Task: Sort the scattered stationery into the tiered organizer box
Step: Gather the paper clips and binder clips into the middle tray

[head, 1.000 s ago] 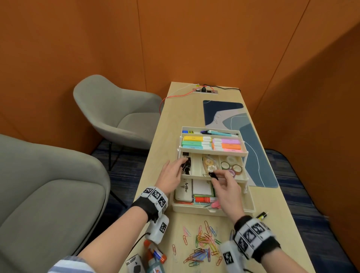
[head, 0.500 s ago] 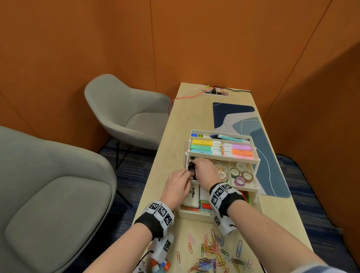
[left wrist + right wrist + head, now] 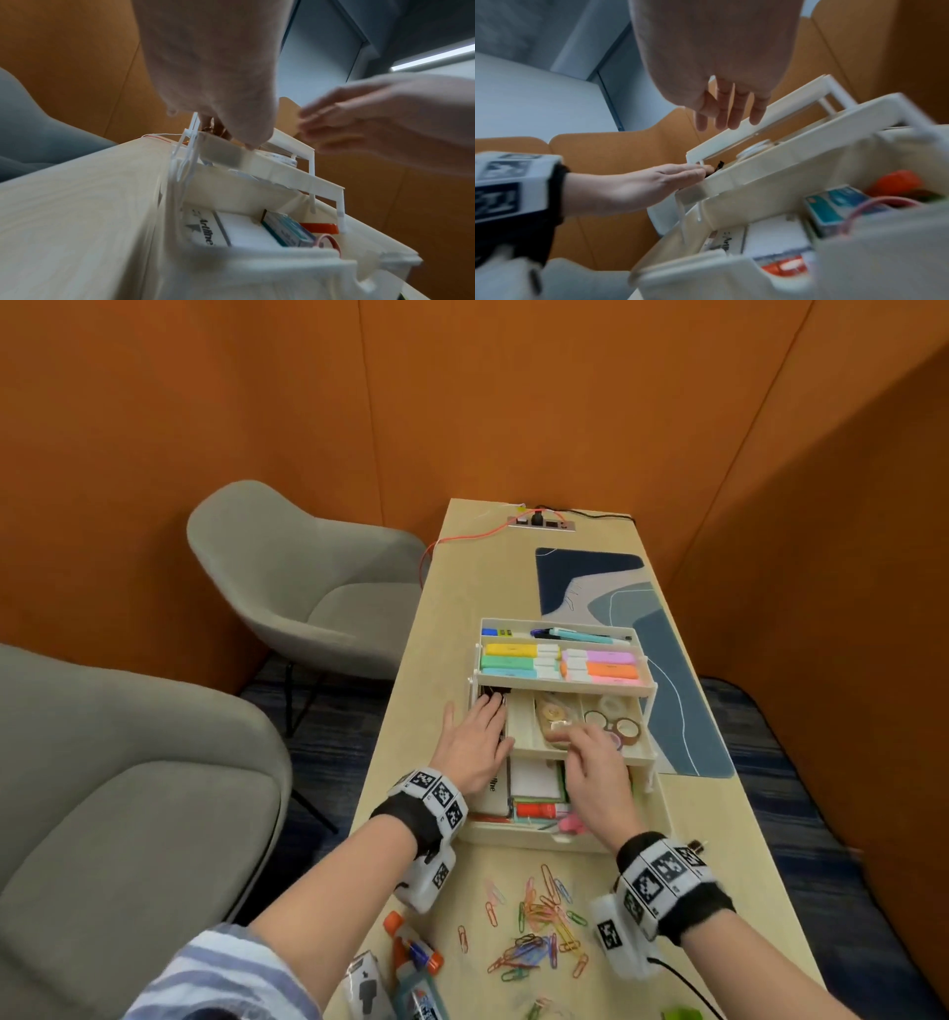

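The left hand [image 3: 475, 742] covers most of the middle tier's left compartment, so only a sliver of the black clips [image 3: 492, 698] shows past its fingertips, and whether the fingers touch them cannot be told. The right hand [image 3: 595, 767] is motion-blurred in the head view and in the left wrist view (its fingers smear together there), and it hides part of the bottom tier of the organizer box [image 3: 652, 690]. The white box [image 3: 494, 785] printed with lettering is half covered by the left wrist. At the head view's lower edge, the glue bottles [image 3: 418, 963] and a green object [image 3: 680, 1014] are cut off on the tabletop [image 3: 411, 737].
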The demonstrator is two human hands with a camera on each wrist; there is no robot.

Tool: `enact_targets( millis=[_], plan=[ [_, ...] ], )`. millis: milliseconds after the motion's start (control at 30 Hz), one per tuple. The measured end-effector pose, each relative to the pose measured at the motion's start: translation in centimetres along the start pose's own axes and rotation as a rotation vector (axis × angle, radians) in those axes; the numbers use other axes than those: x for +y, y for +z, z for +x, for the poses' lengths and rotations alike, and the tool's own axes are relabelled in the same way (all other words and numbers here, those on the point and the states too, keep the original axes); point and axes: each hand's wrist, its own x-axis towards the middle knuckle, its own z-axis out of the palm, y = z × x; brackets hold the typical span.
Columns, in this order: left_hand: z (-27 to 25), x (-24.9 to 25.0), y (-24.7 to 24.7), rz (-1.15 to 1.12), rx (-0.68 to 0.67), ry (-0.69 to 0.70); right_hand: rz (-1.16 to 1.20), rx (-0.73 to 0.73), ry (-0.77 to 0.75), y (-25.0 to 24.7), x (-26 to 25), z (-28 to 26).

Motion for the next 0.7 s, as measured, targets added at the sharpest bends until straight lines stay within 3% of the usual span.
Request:
enact_targets(
  millis=[67, 167, 267, 367, 467, 600, 700],
  plan=[
    [0.1, 0.2, -0.4, 0.002, -0.008, 0.003, 0.054, 0.007, 0.069, -1.2, 1.1, -2.7],
    [-1.1, 0.6, -1.0, -0.102, 0.121, 0.031, 0.119, 0.037, 0.177, -2.7, 3.3, -7.0],
    [-4.0, 0.8, -1.1, -0.247, 0.289, 0.027, 0.105, 0.075, 0.293, -3.9, 6.1, -11.1],
    [-8.3, 1.1, -0.3, -0.369, 0.324, -0.024, 0.126, 0.063, 0.442, -4.7, 8.7, -14.5],
    [-12.6, 2.2, 1.8, -0.418, 0.154, -0.043, -0.056, 0.005, 0.481, -4.5, 10.1, -17.0],
    [-16.1, 4.6, 4.5, -0.263, -0.161, 0.070, -0.365, -0.391, 0.309, -2.3, 9.6, -17.5],
    [-17.1, 6.3, 5.6, -0.149, -0.300, 0.051, -0.406, -0.526, 0.378, -0.4, 8.8, -16.0]
  ],
)
